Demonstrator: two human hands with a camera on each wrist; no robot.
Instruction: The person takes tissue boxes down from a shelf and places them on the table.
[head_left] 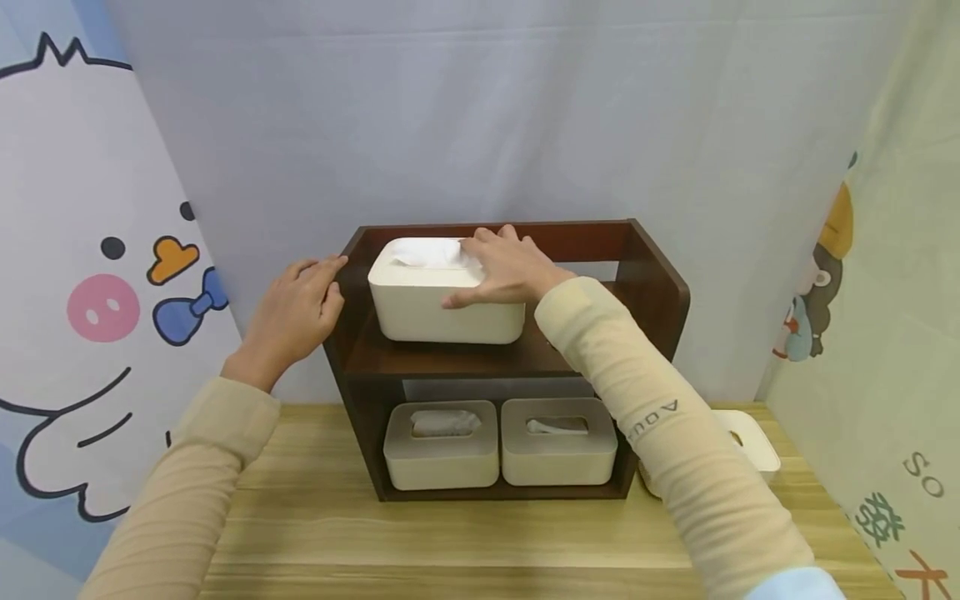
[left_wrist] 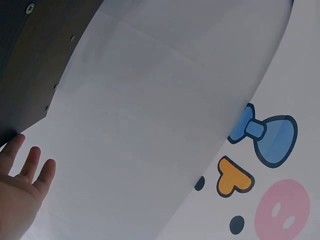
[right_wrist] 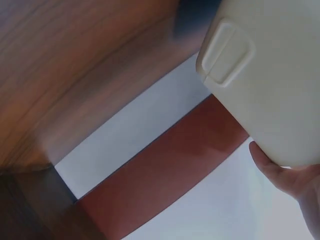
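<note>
A white tissue box (head_left: pixel 446 312) with a tissue showing in its top slot is at the left part of the upper level of a dark brown wooden shelf (head_left: pixel 652 308). My right hand (head_left: pixel 510 267) grips its right end from above, thumb on the front and fingers across the top. In the right wrist view the box's end wall (right_wrist: pixel 280 85) and my fingers show close up. My left hand (head_left: pixel 296 308) touches the shelf's upper left side, fingers extended; in the left wrist view the fingertips meet the shelf's dark side panel (left_wrist: pixel 35 70).
Two more tissue boxes, left (head_left: pixel 442 467) and right (head_left: pixel 558 458), stand side by side on the lower level. Another white box (head_left: pixel 750 446) is on the wooden table (head_left: pixel 300 533) right of the shelf, partly behind my right sleeve. Cloth walls (head_left: pixel 525 125) surround the table.
</note>
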